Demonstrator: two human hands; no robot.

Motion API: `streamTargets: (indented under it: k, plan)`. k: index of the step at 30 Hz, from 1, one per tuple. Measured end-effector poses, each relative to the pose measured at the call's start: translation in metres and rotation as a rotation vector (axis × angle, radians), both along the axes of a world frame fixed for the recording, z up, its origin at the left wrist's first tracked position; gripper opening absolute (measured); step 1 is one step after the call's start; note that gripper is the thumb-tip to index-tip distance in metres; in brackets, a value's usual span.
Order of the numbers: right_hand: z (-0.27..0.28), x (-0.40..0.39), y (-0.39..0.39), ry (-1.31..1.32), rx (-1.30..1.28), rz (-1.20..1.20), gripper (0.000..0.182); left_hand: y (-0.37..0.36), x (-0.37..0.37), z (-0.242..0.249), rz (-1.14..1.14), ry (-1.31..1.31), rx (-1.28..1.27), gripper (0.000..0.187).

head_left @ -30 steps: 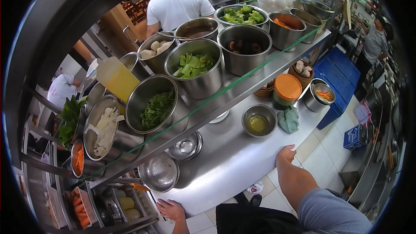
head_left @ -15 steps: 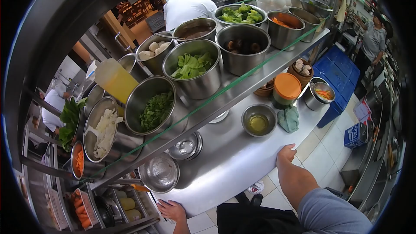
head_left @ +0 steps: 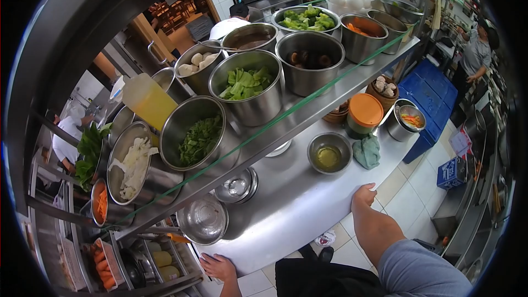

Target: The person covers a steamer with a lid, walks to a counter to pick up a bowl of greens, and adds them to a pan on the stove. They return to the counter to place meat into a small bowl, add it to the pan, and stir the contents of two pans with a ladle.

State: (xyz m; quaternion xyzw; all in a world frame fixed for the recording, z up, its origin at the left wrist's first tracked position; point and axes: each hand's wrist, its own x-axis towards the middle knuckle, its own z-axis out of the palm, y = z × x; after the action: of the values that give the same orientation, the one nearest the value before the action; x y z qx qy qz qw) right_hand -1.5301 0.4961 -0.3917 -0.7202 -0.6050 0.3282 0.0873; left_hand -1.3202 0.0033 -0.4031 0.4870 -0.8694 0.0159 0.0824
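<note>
My left hand (head_left: 218, 267) lies on the front left corner of the steel counter (head_left: 297, 214), fingers apart and holding nothing. My right hand (head_left: 364, 194) is closed over the counter's front edge, farther right, with part of its fingers hidden. Nearest my left hand is a shallow metal bowl (head_left: 203, 220), beside stacked small metal bowls (head_left: 235, 185). Beyond my right hand are a crumpled green cloth (head_left: 367, 152) and a metal bowl with yellowish liquid (head_left: 329, 157). An orange-lidded tub (head_left: 365, 111) stands behind the cloth.
A glass-edged shelf (head_left: 308, 96) above the counter carries several metal pots, including one of leafy greens (head_left: 245, 83). A blue bin (head_left: 429, 96) stands at the right end. Open drawers with carrots (head_left: 103, 267) are at lower left. Other people work in the background.
A person in white behind the shelf has dropped lower, so mostly the cap and upper back show. Both my hands stay in place.
</note>
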Motion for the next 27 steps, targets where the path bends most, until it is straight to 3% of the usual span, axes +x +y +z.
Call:
streamTargets:
  k: [27]
  plan:
    - [0.004, 0.002, -0.001, 0.006, 0.006, 0.021, 0.061, 0.001, -0.001, -0.001, -0.015, 0.011, -0.069, 0.053]
